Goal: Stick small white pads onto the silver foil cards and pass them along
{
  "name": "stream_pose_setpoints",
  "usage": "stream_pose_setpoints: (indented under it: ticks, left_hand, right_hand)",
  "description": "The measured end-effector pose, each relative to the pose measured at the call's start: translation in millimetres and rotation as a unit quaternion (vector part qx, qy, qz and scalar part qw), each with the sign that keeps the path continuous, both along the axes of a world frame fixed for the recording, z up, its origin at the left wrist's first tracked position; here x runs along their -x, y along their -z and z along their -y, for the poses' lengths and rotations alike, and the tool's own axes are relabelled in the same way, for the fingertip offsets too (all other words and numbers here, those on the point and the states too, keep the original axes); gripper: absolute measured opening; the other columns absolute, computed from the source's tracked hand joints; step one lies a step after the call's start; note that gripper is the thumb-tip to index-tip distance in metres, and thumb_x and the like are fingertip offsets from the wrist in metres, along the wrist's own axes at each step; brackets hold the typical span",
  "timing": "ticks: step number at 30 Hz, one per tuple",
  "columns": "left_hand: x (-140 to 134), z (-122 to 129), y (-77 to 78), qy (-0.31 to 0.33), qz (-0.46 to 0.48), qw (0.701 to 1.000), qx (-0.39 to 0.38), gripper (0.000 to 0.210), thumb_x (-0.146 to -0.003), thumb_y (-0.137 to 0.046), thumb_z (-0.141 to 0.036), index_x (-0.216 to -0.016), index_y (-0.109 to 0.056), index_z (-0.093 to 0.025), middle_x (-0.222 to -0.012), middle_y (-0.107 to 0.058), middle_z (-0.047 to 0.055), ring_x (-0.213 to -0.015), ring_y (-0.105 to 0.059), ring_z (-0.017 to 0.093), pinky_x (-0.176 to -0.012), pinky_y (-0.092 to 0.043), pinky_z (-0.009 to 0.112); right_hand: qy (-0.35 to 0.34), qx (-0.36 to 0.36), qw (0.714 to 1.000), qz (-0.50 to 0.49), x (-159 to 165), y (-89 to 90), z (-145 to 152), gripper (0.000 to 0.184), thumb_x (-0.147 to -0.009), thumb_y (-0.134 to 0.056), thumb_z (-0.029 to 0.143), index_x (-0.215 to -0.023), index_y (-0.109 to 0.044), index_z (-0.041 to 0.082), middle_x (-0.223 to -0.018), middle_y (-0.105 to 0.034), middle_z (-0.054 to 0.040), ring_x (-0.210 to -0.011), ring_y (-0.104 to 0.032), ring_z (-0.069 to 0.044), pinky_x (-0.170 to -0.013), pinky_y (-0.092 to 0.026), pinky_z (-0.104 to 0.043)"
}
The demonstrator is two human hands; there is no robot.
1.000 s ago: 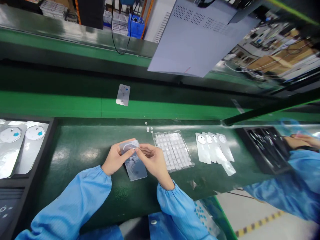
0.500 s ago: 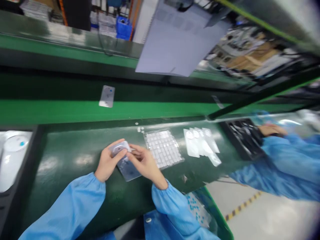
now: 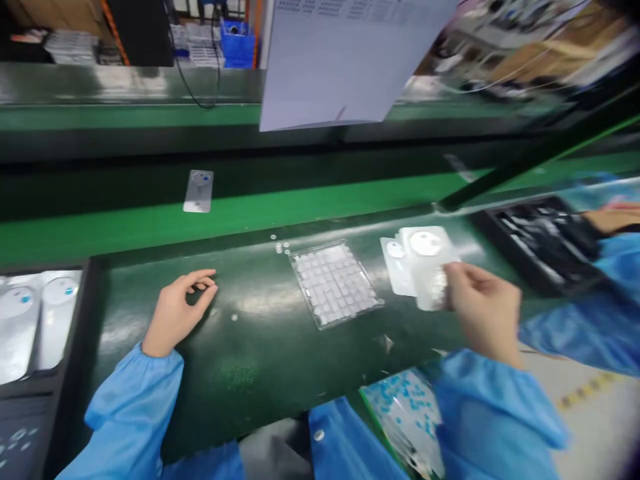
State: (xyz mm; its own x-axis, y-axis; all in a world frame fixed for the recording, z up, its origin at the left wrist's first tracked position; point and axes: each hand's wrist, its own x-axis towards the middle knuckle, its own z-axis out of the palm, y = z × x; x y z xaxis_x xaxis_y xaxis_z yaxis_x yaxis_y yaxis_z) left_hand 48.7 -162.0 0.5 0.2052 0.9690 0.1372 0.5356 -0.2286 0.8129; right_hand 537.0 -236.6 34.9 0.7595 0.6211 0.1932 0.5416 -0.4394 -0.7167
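My right hand [image 3: 483,310] pinches the edge of a thin, pale, phone-back-shaped panel [image 3: 425,260] with a large white disc near its top. Behind its left side another such panel [image 3: 400,277] lies on the bench. My left hand [image 3: 183,310] hovers over the green bench at left, fingers loosely curled and apart, holding nothing. A small white round piece [image 3: 234,318] sits just right of it. Between my hands is a clear plastic tray [image 3: 337,283] filled with rows of small white pieces. Several tiny white rings [image 3: 279,247] are scattered by its upper left corner.
At far left, a black tray [image 3: 75,327] holds panels with blue dots. Another panel [image 3: 199,191] leans on the green ledge. A bag of blue bits [image 3: 405,407] hangs at the front edge. At right, a co-worker's sleeve [image 3: 580,333] is near a black bin [image 3: 540,243].
The panel that both hands held is no longer in them. My left hand has moved left, empty. My right hand has moved right and taken hold of a panel at the stack. The view has shifted.
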Motion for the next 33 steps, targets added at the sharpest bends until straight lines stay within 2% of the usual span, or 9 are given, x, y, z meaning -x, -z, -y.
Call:
stream_pose_setpoints:
  ticks: [3,6,11,16,20,25,27,29,33]
  left_hand:
    - [2.5,18.8,8.7,0.077,-0.088,0.993,0.016,0.034,-0.091,-0.072,-0.037,-0.122,-0.074,-0.023,-0.108,-0.075,0.008,-0.099,-0.067,0.026,-0.09,-0.053,0.039]
    - [-8.4,36.4,17.2,0.127,-0.126,0.984,0.011,0.029,-0.096,-0.069,-0.034,-0.121,-0.075,-0.021,-0.113,-0.072,0.009,-0.103,-0.065,0.026,-0.092,-0.052,0.039]
    - [-18.3,40.1,18.8,0.152,-0.157,0.976,-0.005,0.023,-0.102,-0.059,-0.032,-0.099,-0.08,-0.021,-0.1,-0.072,0.007,-0.094,-0.064,0.023,-0.084,-0.051,0.035]
    - [-19.8,33.3,10.1,0.189,-0.183,0.965,0.01,0.017,-0.102,-0.059,-0.025,-0.095,-0.074,-0.019,-0.1,-0.072,0.007,-0.098,-0.064,0.023,-0.089,-0.05,0.036]
    - [-21.7,30.5,7.2,0.204,-0.233,0.951,0.005,0.011,-0.1,-0.061,-0.021,-0.097,-0.07,-0.016,-0.102,-0.07,0.009,-0.099,-0.063,0.025,-0.089,-0.05,0.037]
    - [-19.9,12.9,6.9,0.24,-0.146,0.96,-0.001,0.019,-0.099,-0.062,-0.031,-0.095,-0.078,-0.021,-0.098,-0.075,0.008,-0.095,-0.068,0.023,-0.091,-0.052,0.033]
    - [-15.9,-11.1,3.2,0.187,-0.122,0.975,0.019,0.019,-0.095,-0.067,-0.037,-0.091,-0.081,-0.024,-0.097,-0.078,0.006,-0.094,-0.071,0.022,-0.092,-0.054,0.031]
    - [-10.0,-49.0,-3.2,0.069,-0.138,0.988,0.028,0.023,-0.095,-0.064,-0.039,-0.091,-0.081,-0.024,-0.101,-0.079,0.007,-0.102,-0.072,0.025,-0.098,-0.052,0.032]
    - [-3.4,-146.4,-15.5,-0.179,-0.206,0.962,0.02,0.043,-0.099,-0.057,-0.034,-0.132,-0.065,-0.007,-0.135,-0.064,0.026,-0.138,-0.05,0.041,-0.117,-0.033,0.053]
  right_hand:
    - [-0.007,0.064,0.993,0.098,-34.4,15.1,-11.5,0.077,-0.08,-0.057,0.082,-0.105,-0.077,0.013,-0.08,-0.07,-0.0241,-0.086,-0.07,-0.046,-0.077,-0.05,-0.064]
    - [-0.076,0.037,0.977,0.197,-8.5,25.1,-11.5,0.094,-0.084,-0.045,0.088,-0.125,-0.072,0.007,-0.109,-0.071,-0.0333,-0.11,-0.068,-0.048,-0.091,-0.051,-0.063]
    - [-0.254,-0.069,0.96,0.098,104.3,38.8,-1.7,0.057,-0.095,-0.052,0.069,-0.116,-0.074,0.021,-0.114,-0.076,-0.0164,-0.107,-0.071,-0.034,-0.091,-0.057,-0.051]
    - [-0.435,-0.082,0.893,-0.078,201.3,54.0,8.1,0.026,-0.102,-0.057,0.042,-0.107,-0.076,0.025,-0.105,-0.079,-0.0091,-0.097,-0.074,-0.027,-0.087,-0.06,-0.043]
    - [-0.523,-0.059,0.837,-0.149,242.2,65.5,13.9,0.024,-0.103,-0.055,0.034,-0.107,-0.077,0.026,-0.103,-0.079,-0.0075,-0.096,-0.074,-0.027,-0.086,-0.059,-0.042]
    - [-0.537,-0.079,0.827,-0.147,256.7,78.6,17.4,0.025,-0.104,-0.054,0.031,-0.109,-0.078,0.027,-0.1,-0.078,-0.0079,-0.093,-0.073,-0.028,-0.085,-0.058,-0.045]
    - [-0.528,-0.095,0.83,-0.15,256.9,82.5,18.1,0.024,-0.104,-0.054,0.031,-0.107,-0.078,0.027,-0.098,-0.078,-0.0083,-0.09,-0.073,-0.027,-0.084,-0.058,-0.045]
    - [-0.524,-0.104,0.831,-0.155,256.6,84.9,18.3,0.023,-0.103,-0.055,0.029,-0.106,-0.077,0.026,-0.097,-0.078,-0.0085,-0.089,-0.073,-0.027,-0.082,-0.058,-0.044]
    - [-0.525,-0.106,0.831,-0.15,256.5,86.0,17.0,0.022,-0.103,-0.055,0.027,-0.106,-0.077,0.026,-0.095,-0.077,-0.0082,-0.086,-0.072,-0.027,-0.08,-0.058,-0.044]
